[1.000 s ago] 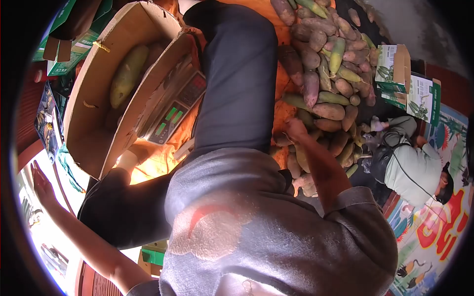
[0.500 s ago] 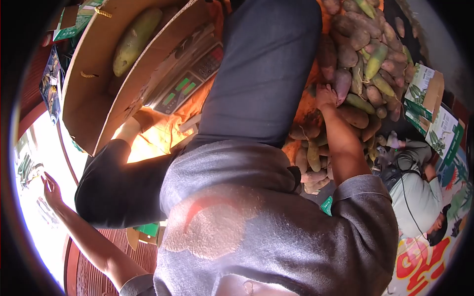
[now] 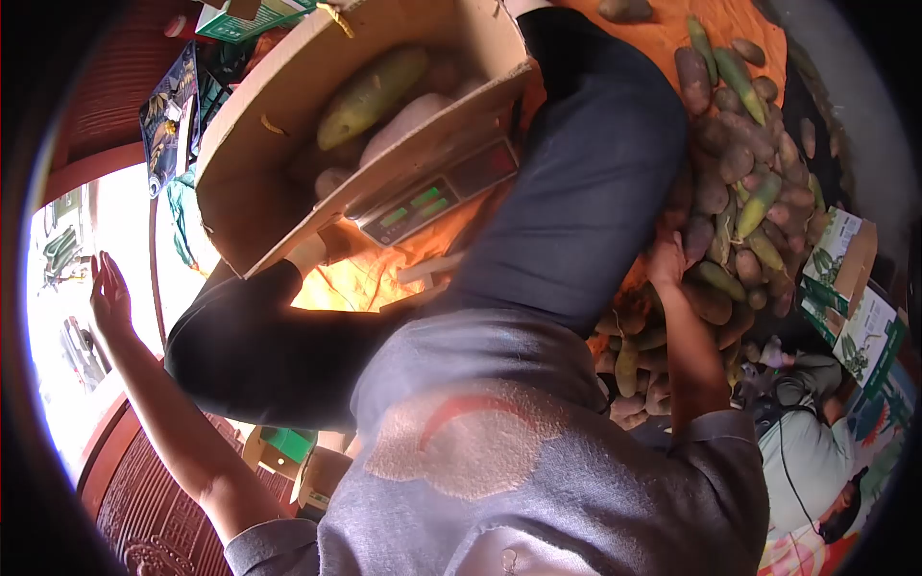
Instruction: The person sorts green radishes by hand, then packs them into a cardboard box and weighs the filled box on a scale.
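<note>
My left hand [image 3: 110,293] is raised at the far left in front of a bright opening, its fingers stretched out and holding nothing. On the right, my right hand [image 3: 665,257] reaches down beside my bent knee to the edge of a pile of reddish sweet potatoes [image 3: 738,161]. Its fingers look extended against a purple-red sweet potato [image 3: 698,235]; their tips are blurred and partly hidden. Longer green roots [image 3: 760,205] lie among the pile. An open cardboard box [image 3: 245,182] at upper left holds a large green root [image 3: 373,96] and several reddish ones.
A digital scale [image 3: 413,213] with lit green displays sits partly beneath the box. Orange cloth [image 3: 360,280] covers the ground around my legs. Printed cartons [image 3: 845,259] stand at the right, near another person [image 3: 807,456]. Carved red-brown wooden furniture [image 3: 158,480] is at lower left.
The view has shifted, and more reddish roots now show in the box. My left hand is held more upright. My right hand stays by the same sweet potato.
</note>
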A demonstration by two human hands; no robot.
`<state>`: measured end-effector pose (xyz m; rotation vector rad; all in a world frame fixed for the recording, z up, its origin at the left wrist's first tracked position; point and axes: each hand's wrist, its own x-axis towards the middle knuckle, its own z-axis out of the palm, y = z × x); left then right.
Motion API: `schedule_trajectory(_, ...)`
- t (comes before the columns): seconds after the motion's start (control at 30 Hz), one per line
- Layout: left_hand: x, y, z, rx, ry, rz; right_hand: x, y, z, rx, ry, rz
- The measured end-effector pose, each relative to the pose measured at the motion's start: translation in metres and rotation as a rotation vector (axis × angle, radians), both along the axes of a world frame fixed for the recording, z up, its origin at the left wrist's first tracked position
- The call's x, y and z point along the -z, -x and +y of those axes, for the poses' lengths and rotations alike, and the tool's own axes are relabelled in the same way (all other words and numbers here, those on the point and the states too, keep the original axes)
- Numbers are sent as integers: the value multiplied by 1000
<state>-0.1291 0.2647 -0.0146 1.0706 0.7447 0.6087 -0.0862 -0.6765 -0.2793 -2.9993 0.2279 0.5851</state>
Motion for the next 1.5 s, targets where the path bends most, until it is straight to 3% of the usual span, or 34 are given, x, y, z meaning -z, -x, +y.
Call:
schedule_trajectory(0.1,-9,-34,-20,86,-61,-34,-10,-13,-22,303,-128,-255)
schedule_trajectory(0.13,-7,-41,-19,208,-385,101,-22,-24,-25,373,-317,-380)
schedule_trajectory(0.17,-7,-51,-16,265,-375,75,-38,-30,-30,403,-389,-473)
schedule_trajectory(0.2,-7,-60,-12,322,-365,50,-66,-39,-21,449,-305,-513)
schedule_trajectory(0.23,-7,-68,1,305,-21,-137,-90,-49,-17,492,-222,-558)
schedule_trajectory(0.27,-10,-78,-12,353,-69,-133,-108,-59,-21,399,-341,-718)
schedule_trajectory(0.33,-17,-92,-71,432,-1149,384,-154,-80,-14,329,-515,-908)
schedule_trajectory(0.37,-20,-95,-101,378,-1543,629,-186,-90,-1,361,-573,-938)
schedule_trajectory(0.5,-50,-116,-193,208,-262,-77,-280,-127,61,93,-697,-1213)
schedule_trajectory(0.57,-49,-122,-196,193,-193,-165,-310,-139,97,-76,-828,-1236)
schedule_trajectory(0.63,-54,-122,-208,231,-119,-214,-323,-150,143,-213,-1135,-1116)
schedule_trajectory(0.8,-66,-127,-238,148,-116,-186,-314,-159,293,-523,-1335,-643)
schedule_trajectory(0.83,-59,-127,-218,261,-95,-255,-309,-157,316,-546,-1346,-523)
schedule_trajectory(1.03,-57,-122,-254,187,-389,-302,-283,-151,387,-1057,-711,-326)
schedule_trajectory(1.2,-59,-120,-257,140,-386,-271,-242,-135,430,-1391,-180,-265)
schedule_trajectory(1.33,-57,-112,-251,154,-346,-246,-247,-135,427,-1254,-517,-339)
schedule_trajectory(1.5,-54,-108,-255,124,-431,-180,-279,-145,355,-848,-615,-539)
